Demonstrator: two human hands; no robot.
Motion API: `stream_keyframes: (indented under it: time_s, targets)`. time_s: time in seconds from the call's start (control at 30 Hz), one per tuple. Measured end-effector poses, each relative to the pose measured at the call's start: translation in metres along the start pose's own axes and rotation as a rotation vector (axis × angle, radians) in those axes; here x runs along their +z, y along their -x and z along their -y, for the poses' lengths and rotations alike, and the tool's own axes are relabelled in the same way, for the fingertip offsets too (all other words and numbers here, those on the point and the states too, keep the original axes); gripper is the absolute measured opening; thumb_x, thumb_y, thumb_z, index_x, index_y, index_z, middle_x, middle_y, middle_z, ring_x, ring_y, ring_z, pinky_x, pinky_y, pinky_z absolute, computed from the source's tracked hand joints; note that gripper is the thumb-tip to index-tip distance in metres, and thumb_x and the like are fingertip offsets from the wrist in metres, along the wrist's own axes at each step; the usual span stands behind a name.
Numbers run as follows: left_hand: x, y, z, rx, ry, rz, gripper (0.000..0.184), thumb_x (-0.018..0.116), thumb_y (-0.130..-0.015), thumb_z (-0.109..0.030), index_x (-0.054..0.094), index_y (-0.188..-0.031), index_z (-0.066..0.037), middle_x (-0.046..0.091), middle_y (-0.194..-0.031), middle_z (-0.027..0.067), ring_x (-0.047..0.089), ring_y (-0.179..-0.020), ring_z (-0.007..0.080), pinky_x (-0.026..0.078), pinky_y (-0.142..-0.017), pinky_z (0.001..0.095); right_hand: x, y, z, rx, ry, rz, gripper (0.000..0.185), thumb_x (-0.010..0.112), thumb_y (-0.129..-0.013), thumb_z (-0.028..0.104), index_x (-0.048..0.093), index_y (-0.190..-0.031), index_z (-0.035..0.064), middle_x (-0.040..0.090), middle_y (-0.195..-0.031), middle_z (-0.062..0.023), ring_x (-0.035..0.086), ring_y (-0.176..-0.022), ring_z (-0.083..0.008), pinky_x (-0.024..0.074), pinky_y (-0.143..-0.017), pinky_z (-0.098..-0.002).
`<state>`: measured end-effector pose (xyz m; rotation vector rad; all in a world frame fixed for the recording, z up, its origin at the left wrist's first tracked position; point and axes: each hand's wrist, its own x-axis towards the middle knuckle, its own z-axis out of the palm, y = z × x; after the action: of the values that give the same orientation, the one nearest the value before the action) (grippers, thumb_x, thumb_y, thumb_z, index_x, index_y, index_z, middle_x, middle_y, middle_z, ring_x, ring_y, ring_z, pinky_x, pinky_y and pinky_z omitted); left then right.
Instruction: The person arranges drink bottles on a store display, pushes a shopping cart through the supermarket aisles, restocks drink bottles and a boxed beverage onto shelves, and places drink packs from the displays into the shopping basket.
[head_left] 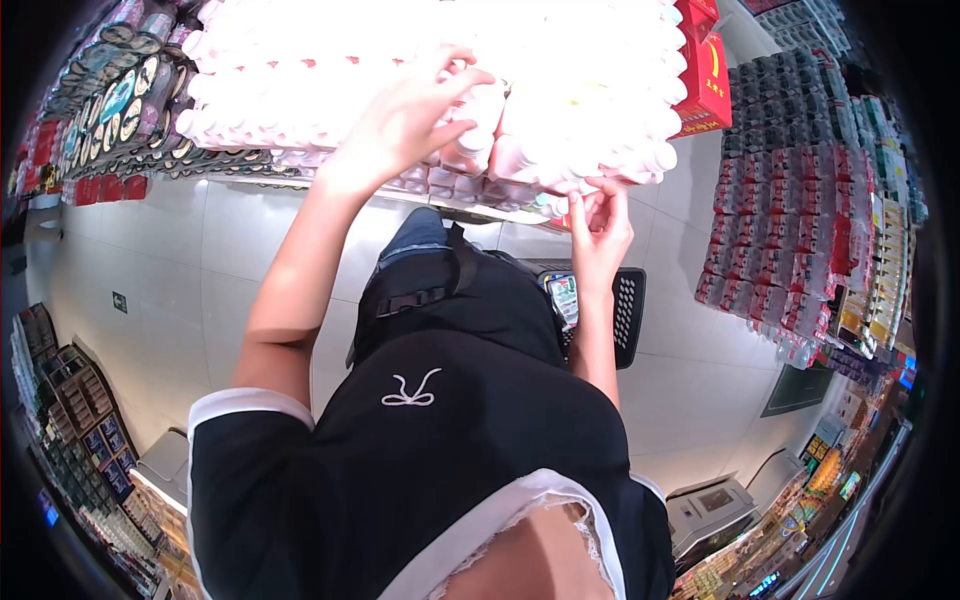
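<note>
Pale pinkish-white bottles (585,140) stand in packed rows in front of me, washed out by bright light. My left hand (400,120) reaches over the front of the rows. Its fingers are apart, with the thumb beside a bottle (470,150) near a gap between two groups. I cannot tell whether the fingertips touch it. At the lower right edge of the display, my right hand (600,230) has its fingers curled under the front bottles. Whatever lies between the thumb and fingers there is too small and glaring to make out.
A red box (707,85) with a yellow arch borders the bottles on the right. Wrapped drink packs (775,230) are stacked further right, dark cup packs (130,110) at left. A black basket or cart (628,315) stands by my right leg on the tiled floor (240,240).
</note>
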<state>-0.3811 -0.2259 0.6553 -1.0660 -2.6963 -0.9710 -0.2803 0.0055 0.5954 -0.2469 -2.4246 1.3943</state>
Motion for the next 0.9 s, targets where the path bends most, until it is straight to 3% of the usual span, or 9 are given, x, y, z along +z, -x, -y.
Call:
stream_keyframes:
  time_s: [0.07, 0.1, 0.2, 0.23, 0.3, 0.43, 0.67, 0.73, 0.9]
  targets:
    - [-0.01, 0.021, 0.007, -0.184, -0.119, -0.198, 0.036, 0.069, -0.069, -0.009, 0.056, -0.103, -0.011, 0.049, -0.112, 0.0093, 0.05, -0.101, 0.0252, 0.043, -0.082, 0.0368, 0.011, 0.003, 0.011, -0.089, -0.054, 0.129, 0.022, 0.064, -0.08, 0.004, 0.057, -0.101, 0.003, 0.047, -0.063, 0.0048, 0.036, -0.052, -0.0002, 0.03, -0.046, -0.0161]
    - [-0.01, 0.032, 0.01, -0.187, -0.125, -0.197, 0.036, 0.069, -0.069, -0.009, 0.056, -0.103, -0.011, 0.049, -0.112, 0.0093, 0.05, -0.101, 0.0252, 0.043, -0.082, 0.0368, 0.02, 0.004, 0.012, -0.099, -0.14, 0.216, 0.028, 0.065, -0.077, 0.002, 0.056, -0.104, 0.0054, 0.048, -0.059, 0.0015, 0.042, -0.05, -0.004, 0.0347, -0.047, -0.0197]
    - [0.007, 0.065, 0.022, -0.308, -0.259, -0.28, 0.033, 0.069, -0.069, -0.011, 0.056, -0.099, -0.009, 0.048, -0.113, 0.009, 0.048, -0.102, 0.0276, 0.041, -0.085, 0.0377, 0.038, -0.001, 0.031, -0.115, 0.081, 0.413, 0.04, 0.063, -0.079, 0.009, 0.049, -0.116, 0.0067, 0.056, -0.061, -0.0053, 0.055, -0.049, -0.0173, 0.0419, -0.047, -0.0287]
    - [0.016, 0.073, 0.025, -0.354, -0.242, -0.3, 0.032, 0.07, -0.069, -0.013, 0.055, -0.098, -0.009, 0.047, -0.114, 0.0089, 0.047, -0.103, 0.0279, 0.039, -0.087, 0.0386, 0.046, -0.003, 0.033, -0.119, 0.07, 0.421, 0.04, 0.063, -0.079, 0.009, 0.049, -0.116, 0.0067, 0.056, -0.061, -0.0053, 0.055, -0.049, -0.0173, 0.0419, -0.047, -0.0287]
    - [0.021, 0.081, 0.025, -0.395, -0.239, -0.302, 0.036, 0.069, -0.07, -0.015, 0.055, -0.103, -0.009, 0.044, -0.119, 0.01, 0.043, -0.108, 0.0303, 0.036, -0.091, 0.0418, 0.06, -0.007, 0.033, -0.202, 0.186, 0.431, 0.045, 0.06, -0.081, 0.013, 0.043, -0.122, 0.0072, 0.059, -0.062, -0.0088, 0.06, -0.055, -0.0275, 0.0459, -0.05, -0.0364]
    - [0.027, 0.076, 0.023, -0.431, -0.257, -0.299, 0.052, 0.072, -0.068, -0.019, 0.054, -0.117, -0.016, 0.038, -0.127, 0.012, 0.033, -0.116, 0.0348, 0.032, -0.096, 0.0446, 0.078, -0.021, 0.029, -0.281, 0.341, 0.446, 0.045, 0.056, -0.083, 0.013, 0.04, -0.124, 0.0073, 0.059, -0.06, -0.011, 0.061, -0.058, -0.0309, 0.0474, -0.052, -0.0404]
    - [0.02, 0.061, 0.025, -0.266, -0.252, -0.227, 0.051, 0.071, -0.069, -0.019, 0.054, -0.118, -0.017, 0.042, -0.129, 0.0082, 0.032, -0.12, 0.0327, 0.029, -0.1, 0.0443, 0.078, -0.032, 0.028, -0.262, 0.416, 0.496, 0.043, 0.052, -0.084, 0.011, 0.04, -0.125, 0.007, 0.058, -0.057, -0.0142, 0.061, -0.056, -0.0327, 0.0469, -0.052, -0.0436]
    - [0.027, 0.057, 0.029, -0.24, -0.216, -0.147, 0.05, 0.07, -0.07, -0.017, 0.054, -0.117, -0.016, 0.049, -0.122, 0.006, 0.037, -0.12, 0.0293, 0.026, -0.102, 0.0437, 0.077, -0.032, 0.028, -0.291, 0.42, 0.489, 0.047, 0.053, -0.082, 0.011, 0.039, -0.127, 0.0066, 0.059, -0.061, -0.0149, 0.061, -0.057, -0.0328, 0.0473, -0.053, -0.0431]
    - [0.032, 0.056, 0.03, -0.26, -0.156, -0.183, 0.049, 0.069, -0.069, -0.018, 0.053, -0.115, -0.015, 0.054, -0.115, 0.0044, 0.047, -0.111, 0.0237, 0.023, -0.103, 0.0441, 0.076, -0.028, 0.022, -0.368, 0.387, 0.472, 0.055, 0.058, -0.078, 0.012, 0.036, -0.129, 0.0069, 0.061, -0.066, -0.0171, 0.061, -0.058, -0.0346, 0.0476, -0.052, -0.0433]
